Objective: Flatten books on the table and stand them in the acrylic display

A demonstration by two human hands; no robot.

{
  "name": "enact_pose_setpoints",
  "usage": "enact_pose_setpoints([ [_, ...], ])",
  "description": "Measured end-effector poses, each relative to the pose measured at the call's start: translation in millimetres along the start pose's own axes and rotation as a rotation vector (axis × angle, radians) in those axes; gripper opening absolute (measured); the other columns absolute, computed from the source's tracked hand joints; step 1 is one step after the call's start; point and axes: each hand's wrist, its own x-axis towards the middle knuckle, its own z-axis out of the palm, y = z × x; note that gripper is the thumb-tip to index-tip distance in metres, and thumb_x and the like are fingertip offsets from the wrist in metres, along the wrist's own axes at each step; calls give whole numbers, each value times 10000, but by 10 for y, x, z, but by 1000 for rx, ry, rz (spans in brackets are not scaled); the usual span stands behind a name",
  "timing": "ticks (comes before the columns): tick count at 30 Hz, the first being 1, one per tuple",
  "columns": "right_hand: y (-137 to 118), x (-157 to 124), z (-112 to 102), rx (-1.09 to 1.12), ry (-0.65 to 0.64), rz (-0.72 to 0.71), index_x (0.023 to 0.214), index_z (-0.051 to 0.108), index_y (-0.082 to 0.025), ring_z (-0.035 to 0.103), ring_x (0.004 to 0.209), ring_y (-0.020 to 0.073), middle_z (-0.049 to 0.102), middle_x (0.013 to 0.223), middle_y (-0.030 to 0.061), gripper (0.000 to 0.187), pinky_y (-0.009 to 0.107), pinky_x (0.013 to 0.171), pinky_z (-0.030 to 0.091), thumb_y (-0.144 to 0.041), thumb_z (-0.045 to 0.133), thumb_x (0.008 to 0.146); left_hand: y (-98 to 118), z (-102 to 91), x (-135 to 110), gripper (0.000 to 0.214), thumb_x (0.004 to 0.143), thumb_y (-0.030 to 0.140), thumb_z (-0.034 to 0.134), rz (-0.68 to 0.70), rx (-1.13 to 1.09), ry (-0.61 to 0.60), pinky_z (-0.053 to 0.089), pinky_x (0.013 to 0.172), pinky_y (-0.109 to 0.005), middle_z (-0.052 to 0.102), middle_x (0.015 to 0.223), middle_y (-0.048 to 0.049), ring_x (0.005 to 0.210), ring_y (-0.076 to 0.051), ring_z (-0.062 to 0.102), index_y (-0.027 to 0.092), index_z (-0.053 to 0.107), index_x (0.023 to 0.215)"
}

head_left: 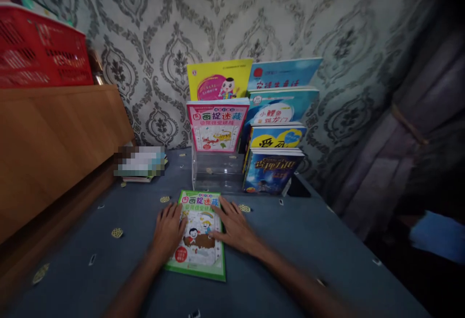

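Observation:
A green-bordered children's book (199, 240) lies flat on the blue-grey tabletop (283, 240) in front of me. My left hand (167, 228) rests on its left edge with the fingers stretched out. On the book's right edge lies my right hand (234, 226), fingers spread and flat. Neither hand grips anything. Just behind the book stands a clear tiered display rack (214, 170) holding a pink book (217, 125), a yellow book (219, 80) and, on the right, several blue books (272, 170).
A wooden cabinet (47, 148) runs along the left, with a red basket (39, 51) on top. A small stack of books (140, 163) lies at the back left. Patterned wallpaper is behind the rack. A dark curtain (410, 129) hangs at the right. Small stickers dot the tabletop.

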Motion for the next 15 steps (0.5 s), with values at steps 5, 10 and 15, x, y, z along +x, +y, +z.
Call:
enact_pose_setpoints([
  [5, -67, -296, -35, 114, -142, -87, 1577, 346, -217, 65, 1554, 390, 96, 1676, 210, 1077, 627, 1232, 53, -837, 608, 735, -7, 47, -1, 463, 992, 280, 402, -12, -31, -3, 393, 1121, -537, 588, 1441, -167, 1366, -315, 509, 135, 581, 1393],
  [10, -39, -398, -13, 181, -185, -169, 1588, 311, -248, 33, 1543, 430, 117, 1675, 194, 1110, 686, 1206, 28, -797, 688, 699, -68, 62, 37, 424, 929, 278, 466, -66, -328, 32, 389, 1133, -522, 636, 1382, -157, 1322, -312, 553, 166, 646, 1296],
  [15, 6, -401, 24, 225, -155, -194, 1574, 349, -263, 39, 1538, 446, 128, 1676, 181, 1112, 708, 1194, 34, -727, 779, 659, -144, 21, 118, 458, 780, 396, 682, -281, -1038, 111, 503, 1024, -471, 717, 1221, -146, 1156, -333, 660, 182, 675, 1184],
])
